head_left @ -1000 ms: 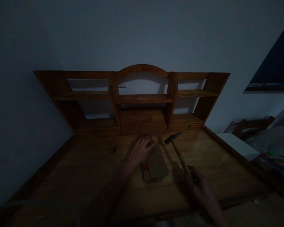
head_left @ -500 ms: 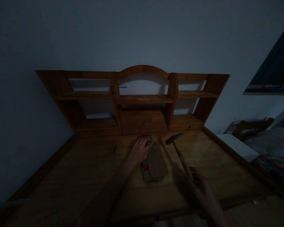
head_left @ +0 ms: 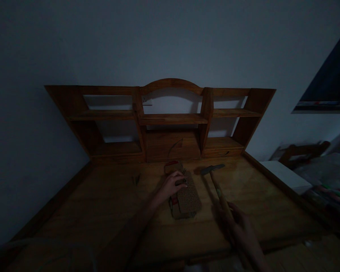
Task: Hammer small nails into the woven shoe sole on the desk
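Observation:
My right hand [head_left: 239, 223] is closed round the wooden handle of a hammer [head_left: 218, 189]. Its dark metal head is low over the desk, to the right of a speckled brown block [head_left: 190, 198]. That block lies on a larger piece of brown cardboard [head_left: 172, 166] with red markings. Over the block's upper left part, my left hand [head_left: 171, 186] has its thumb and fingers curled towards each other in a pinch. Whatever is between the fingertips is too dark and small to make out.
Several small dark pieces [head_left: 136, 179] lie on the wooden desk [head_left: 102, 204], left of the cardboard. A wooden shelf unit [head_left: 172, 120] stands along the desk's back edge against the wall. Raised side edges border the desk. A white surface [head_left: 286, 175] and a wooden chair [head_left: 306, 151] are off to the right.
My left hand has slid slightly down and right along the block, uncovering more of the cardboard's top end. The hammer head has dropped a little and turned, moving slightly right.

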A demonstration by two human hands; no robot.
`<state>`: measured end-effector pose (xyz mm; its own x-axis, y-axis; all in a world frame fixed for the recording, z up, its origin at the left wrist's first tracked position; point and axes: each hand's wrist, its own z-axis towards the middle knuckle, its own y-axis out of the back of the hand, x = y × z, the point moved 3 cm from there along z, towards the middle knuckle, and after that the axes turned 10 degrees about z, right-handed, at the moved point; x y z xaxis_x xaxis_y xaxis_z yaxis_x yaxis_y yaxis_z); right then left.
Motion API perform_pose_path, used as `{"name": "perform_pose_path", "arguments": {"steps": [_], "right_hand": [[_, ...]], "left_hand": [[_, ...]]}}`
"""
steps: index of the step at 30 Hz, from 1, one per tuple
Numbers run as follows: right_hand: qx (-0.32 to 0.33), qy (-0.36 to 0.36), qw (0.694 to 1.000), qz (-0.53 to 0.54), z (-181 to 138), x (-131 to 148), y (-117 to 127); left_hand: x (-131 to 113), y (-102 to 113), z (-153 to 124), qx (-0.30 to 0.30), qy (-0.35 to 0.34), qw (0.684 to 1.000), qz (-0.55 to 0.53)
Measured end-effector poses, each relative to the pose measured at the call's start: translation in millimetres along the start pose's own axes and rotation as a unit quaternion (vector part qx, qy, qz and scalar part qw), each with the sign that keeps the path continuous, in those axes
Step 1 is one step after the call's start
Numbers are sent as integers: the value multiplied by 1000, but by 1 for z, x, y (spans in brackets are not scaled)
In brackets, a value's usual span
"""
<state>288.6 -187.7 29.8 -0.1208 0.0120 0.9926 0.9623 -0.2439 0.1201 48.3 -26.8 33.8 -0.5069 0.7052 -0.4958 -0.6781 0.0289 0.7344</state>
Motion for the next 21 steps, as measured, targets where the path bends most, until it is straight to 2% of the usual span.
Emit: {"name": "perform_pose_path", "arguments": {"steps": [4,10,12,15,16,18,21], "right_hand": [[-29,-9,1000,-3,0,-3,-1],[-57,-16,998,-5,0,-5,2],[-49,-4,999,3,0,-5,3],[-38,6,999,10,2,-6,2],[-35,10,999,11,2,-7,2],[-32,16,999,11,3,-8,1],[-38,15,999,13,4,-11,1]], "left_hand": [[8,-16,9,-17,27,999,-28],[20,-3,17,-173,132,972,-85],[26,-3,20,-158,148,972,-94],[34,-14,29,-73,144,981,-111],[35,-17,32,-62,148,979,-124],[37,-16,39,-104,179,965,-163],[34,-1,47,-223,212,922,-236]]}}
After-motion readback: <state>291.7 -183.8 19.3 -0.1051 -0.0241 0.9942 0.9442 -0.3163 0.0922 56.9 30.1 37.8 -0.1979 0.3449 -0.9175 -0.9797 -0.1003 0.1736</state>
